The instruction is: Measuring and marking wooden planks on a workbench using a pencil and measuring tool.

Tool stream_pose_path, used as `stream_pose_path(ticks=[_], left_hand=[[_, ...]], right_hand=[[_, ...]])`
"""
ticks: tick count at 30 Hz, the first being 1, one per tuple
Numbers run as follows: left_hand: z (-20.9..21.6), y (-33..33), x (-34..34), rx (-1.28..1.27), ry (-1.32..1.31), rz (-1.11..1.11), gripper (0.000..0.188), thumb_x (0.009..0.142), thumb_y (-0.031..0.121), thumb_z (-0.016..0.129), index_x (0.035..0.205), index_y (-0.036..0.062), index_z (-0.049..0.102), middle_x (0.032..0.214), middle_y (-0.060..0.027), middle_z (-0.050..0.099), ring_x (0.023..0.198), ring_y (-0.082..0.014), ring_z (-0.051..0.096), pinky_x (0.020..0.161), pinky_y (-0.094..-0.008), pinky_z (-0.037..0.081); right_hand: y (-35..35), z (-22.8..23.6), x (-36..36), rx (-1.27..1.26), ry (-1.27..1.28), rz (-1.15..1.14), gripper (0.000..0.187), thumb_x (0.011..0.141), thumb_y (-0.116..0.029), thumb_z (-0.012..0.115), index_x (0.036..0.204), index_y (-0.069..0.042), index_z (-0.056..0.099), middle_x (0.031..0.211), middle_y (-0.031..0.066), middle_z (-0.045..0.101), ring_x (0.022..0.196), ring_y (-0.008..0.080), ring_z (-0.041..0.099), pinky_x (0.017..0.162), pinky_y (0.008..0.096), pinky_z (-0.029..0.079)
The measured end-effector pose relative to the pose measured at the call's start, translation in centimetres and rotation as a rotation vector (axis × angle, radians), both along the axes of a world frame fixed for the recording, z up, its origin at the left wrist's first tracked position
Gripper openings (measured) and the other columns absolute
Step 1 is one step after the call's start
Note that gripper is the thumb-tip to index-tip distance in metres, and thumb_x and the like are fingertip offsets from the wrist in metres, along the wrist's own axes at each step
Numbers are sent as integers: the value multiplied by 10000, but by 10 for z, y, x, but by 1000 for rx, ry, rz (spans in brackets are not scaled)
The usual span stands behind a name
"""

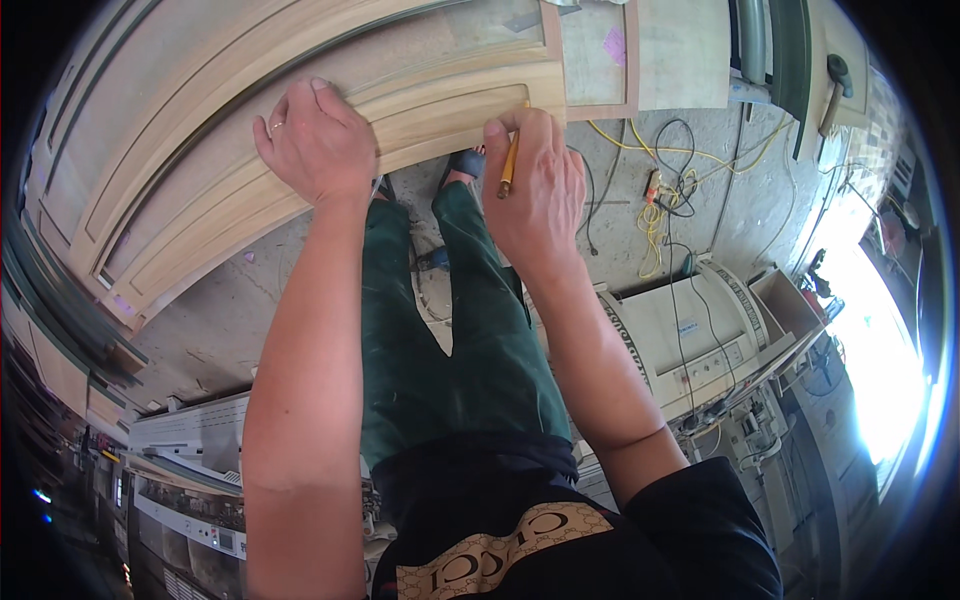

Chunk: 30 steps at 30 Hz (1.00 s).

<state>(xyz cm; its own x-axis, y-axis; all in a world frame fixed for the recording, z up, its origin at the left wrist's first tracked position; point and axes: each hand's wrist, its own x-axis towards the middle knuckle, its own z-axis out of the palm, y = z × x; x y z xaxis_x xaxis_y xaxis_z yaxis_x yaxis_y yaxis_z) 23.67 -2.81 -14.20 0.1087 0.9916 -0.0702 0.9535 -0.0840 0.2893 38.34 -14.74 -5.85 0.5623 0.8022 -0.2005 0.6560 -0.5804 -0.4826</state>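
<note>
A yellow pencil [510, 165] is gripped in my right hand [540, 180], tilted, its blunt end toward me. That hand rests at the near edge of a pale wooden panel door [450, 100], close to the corner of its frame; the pencil's far end reaches the wood beside a recessed panel. My left hand [318, 142] lies farther left on the same door, fingers curled down, a ring on one of them. Its fingertips are partly hidden, so whatever they may hold cannot be made out.
More framed panels lie to the left and beyond. A hammer [832, 95] rests on a board at the far right. Yellow and black cables with an orange power strip [653, 186] trail over the concrete floor. Beside me at right stands a pale machine [680, 320].
</note>
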Motion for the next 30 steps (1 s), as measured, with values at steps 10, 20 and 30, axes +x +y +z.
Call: stream_pose_path(ticks=[10,20,30], left_hand=[[-5,1,0,49,-26,18,280,1073,272,464,1019,121,694,1040,-67,758,1205,-295,651,1234,-547,274],[-6,-1,-2,63,-31,5,198,1040,241,529,1050,129,691,1099,-80,760,1201,-301,655,1229,-556,286],[-9,-1,-1,68,-36,13,191,1031,236,544,1071,126,695,1111,-118,756,1203,-318,655,1223,-563,290]], right_hand=[[14,17,19,-199,-36,90,305,1089,-340,572,1015,-51,629,868,223,730,822,456,695,752,548,517],[39,28,45,-401,67,40,472,1093,-443,524,997,-12,692,899,263,727,910,494,679,794,538,521],[49,10,25,-218,415,203,416,1079,-379,564,1031,16,688,789,209,646,752,390,596,761,424,510]])
